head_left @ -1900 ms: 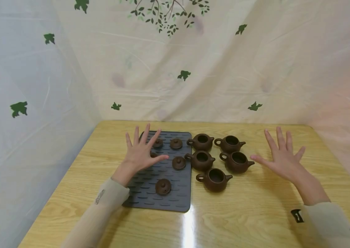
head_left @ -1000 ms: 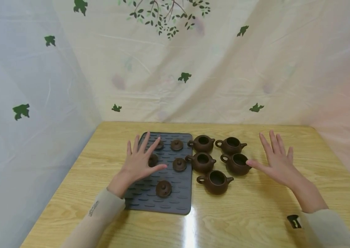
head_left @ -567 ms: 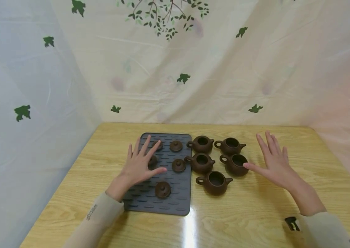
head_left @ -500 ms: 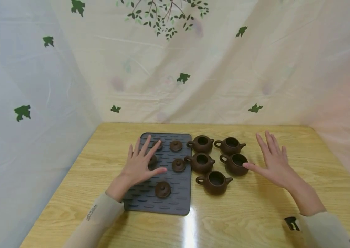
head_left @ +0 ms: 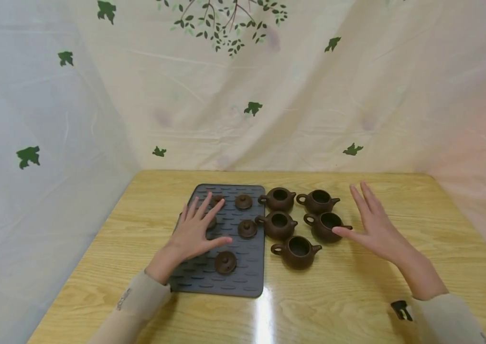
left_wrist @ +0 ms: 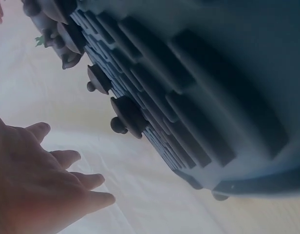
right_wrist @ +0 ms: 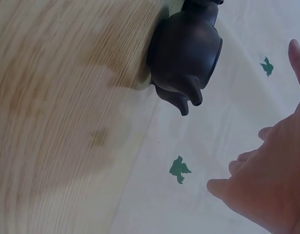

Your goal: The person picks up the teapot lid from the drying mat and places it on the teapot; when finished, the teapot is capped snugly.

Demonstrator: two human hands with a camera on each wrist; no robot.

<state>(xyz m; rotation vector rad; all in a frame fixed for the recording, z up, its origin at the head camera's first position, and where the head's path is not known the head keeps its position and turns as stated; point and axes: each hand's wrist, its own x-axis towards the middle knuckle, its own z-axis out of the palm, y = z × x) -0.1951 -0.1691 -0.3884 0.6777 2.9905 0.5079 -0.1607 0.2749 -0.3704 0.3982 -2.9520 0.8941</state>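
My left hand (head_left: 192, 238) hovers over the dark grey ribbed mat (head_left: 247, 282), fingers spread and holding nothing. Small brown teapot lids lie on that mat: one near the front (head_left: 225, 263), one at the right (head_left: 247, 228), one at the back (head_left: 243, 201). Fingers partly cover two others. My right hand (head_left: 379, 235) is held in the air, fingers straight, beside several lidless brown teapots. Its thumb overlaps the nearest teapot (head_left: 321, 233) in the head view; the right wrist view shows a gap between hand and teapot (right_wrist: 184, 48). Another teapot (head_left: 297, 260) stands at the front.
The two back-left teapots, such as this one (head_left: 278, 231), stand with handles over the mat's right edge. A wooden table (head_left: 333, 306) lies under everything. Pale cloth (head_left: 294, 134) with green bird shapes hangs behind and at the sides.
My right hand has drifted left towards the teapots, and its fingers have drawn closer together. The left hand has sunk slightly, its fingers less spread. Teapots and lids stay in place.
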